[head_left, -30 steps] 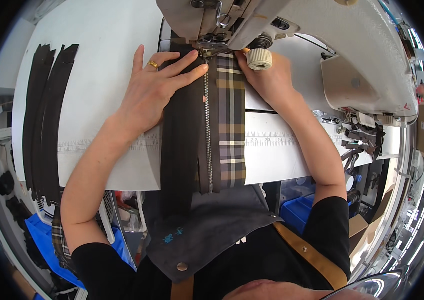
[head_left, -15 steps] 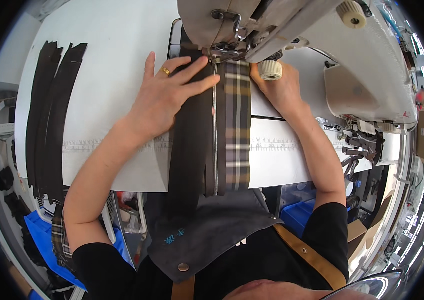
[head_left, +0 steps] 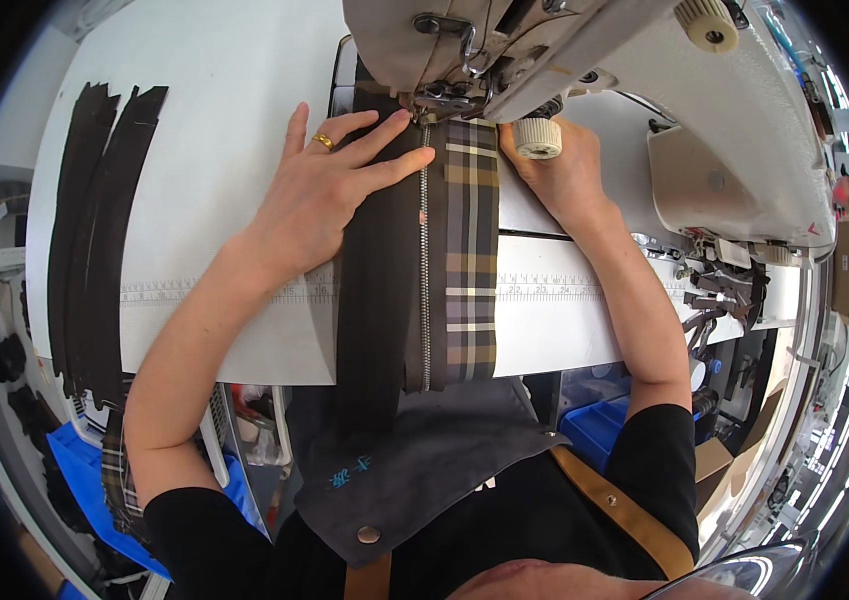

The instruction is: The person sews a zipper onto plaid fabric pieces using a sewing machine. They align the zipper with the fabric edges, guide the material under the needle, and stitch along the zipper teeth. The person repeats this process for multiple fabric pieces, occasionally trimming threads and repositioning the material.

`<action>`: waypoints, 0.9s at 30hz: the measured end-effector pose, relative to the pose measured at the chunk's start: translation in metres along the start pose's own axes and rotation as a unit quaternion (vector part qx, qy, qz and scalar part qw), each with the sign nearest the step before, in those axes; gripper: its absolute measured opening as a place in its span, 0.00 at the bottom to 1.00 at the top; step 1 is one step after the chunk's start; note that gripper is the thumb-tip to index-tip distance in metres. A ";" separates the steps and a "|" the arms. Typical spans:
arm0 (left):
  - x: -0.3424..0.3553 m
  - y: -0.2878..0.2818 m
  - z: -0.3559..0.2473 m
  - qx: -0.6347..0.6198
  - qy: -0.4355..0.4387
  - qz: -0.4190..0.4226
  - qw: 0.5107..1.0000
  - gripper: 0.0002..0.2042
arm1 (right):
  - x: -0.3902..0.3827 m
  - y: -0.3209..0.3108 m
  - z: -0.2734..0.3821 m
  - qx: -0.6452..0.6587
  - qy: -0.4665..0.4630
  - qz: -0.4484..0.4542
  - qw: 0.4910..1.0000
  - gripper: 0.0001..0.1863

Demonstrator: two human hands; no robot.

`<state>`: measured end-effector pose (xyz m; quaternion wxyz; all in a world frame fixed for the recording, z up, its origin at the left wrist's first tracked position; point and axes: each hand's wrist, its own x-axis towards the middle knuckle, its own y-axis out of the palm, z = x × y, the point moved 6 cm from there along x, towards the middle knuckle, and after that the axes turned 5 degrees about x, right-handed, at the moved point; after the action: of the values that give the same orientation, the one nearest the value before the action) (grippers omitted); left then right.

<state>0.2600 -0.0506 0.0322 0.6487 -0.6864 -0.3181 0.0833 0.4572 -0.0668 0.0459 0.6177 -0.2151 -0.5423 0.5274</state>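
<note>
My left hand (head_left: pixel 320 190) lies with spread fingers on a dark brown fabric strip (head_left: pixel 377 300), a ring on one finger. Its fingertips reach the metal-toothed zipper (head_left: pixel 425 290), just in front of the sewing machine's presser foot (head_left: pixel 423 117). To the zipper's right runs a plaid fabric strip (head_left: pixel 471 270), lengthwise alongside it, hanging slightly over the table's near edge. With fingers curled, my right hand (head_left: pixel 563 180) grips the plaid strip's right edge near the foot. The machine's cream knob (head_left: pixel 538 138) partly hides those fingers.
Several dark strips (head_left: pixel 95 250) lie at the table's left. A printed ruler (head_left: pixel 215 290) crosses the white tabletop. The sewing machine head (head_left: pixel 445 50) overhangs the work. Blue bins (head_left: pixel 595 428) stand below on both sides, and small parts (head_left: pixel 725 290) lie at the right.
The plaid strip and zipper were smeared by motion before and look sharp now. Both hands keep nearly the same places, and the whole view has shifted slightly.
</note>
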 end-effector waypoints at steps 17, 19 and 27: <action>-0.105 -0.032 -0.086 -0.049 0.005 -0.041 0.998 0.16 | -0.133 -0.047 0.123 0.185 -0.188 0.041 0.964 0.17; -0.105 -0.031 -0.086 -0.109 -0.037 -0.051 0.992 0.16 | -0.146 -0.025 0.141 0.072 -0.173 0.081 0.979 0.18; -0.108 -0.028 -0.083 -0.121 -0.048 -0.075 0.989 0.19 | -0.149 -0.017 0.134 0.151 -0.163 0.006 0.975 0.22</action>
<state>0.2101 -0.1799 0.0380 0.5492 -0.7293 -0.4070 0.0286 0.3654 -0.2460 0.0367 0.5432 -0.0340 -0.5488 0.6345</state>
